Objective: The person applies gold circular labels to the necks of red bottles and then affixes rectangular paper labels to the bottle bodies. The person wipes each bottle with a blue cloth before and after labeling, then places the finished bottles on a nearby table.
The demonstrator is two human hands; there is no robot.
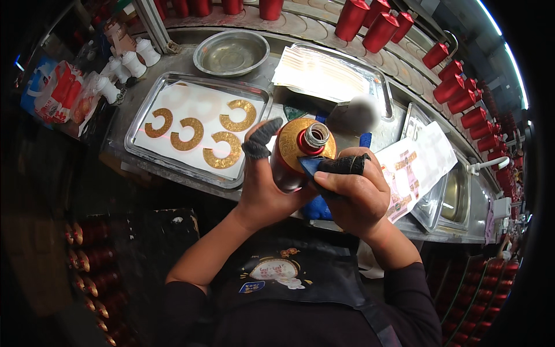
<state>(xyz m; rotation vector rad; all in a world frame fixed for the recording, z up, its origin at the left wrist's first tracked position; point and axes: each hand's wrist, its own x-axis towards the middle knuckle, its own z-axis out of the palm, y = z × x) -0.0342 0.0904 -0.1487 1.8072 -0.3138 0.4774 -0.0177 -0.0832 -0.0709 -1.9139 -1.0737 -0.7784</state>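
Note:
My left hand (269, 186) grips a red bottle (288, 167) around its body, thumb up along the side. A patterned gold decal (295, 134) covers the bottle's shoulder, and the threaded neck (317, 134) is uncapped and tilted toward me. Pinched in my right hand (355, 186) is a dark blue scraper (308, 166), its edge against the decal just below the neck. Black tape wraps my left thumb and right index finger. Left of the bottle, several C-shaped gold decals (187, 134) lie on white paper in a metal tray (151, 152).
A metal basin (231, 71) of liquid stands behind the tray. Printed decal sheets (422, 160) lie at right beside a sink (455, 201). Red bottles (380, 32) line the conveyor (303, 26) behind. White ceramic-looking pieces (133, 64) stand at far left; more gold-topped bottles (93, 256) lie below.

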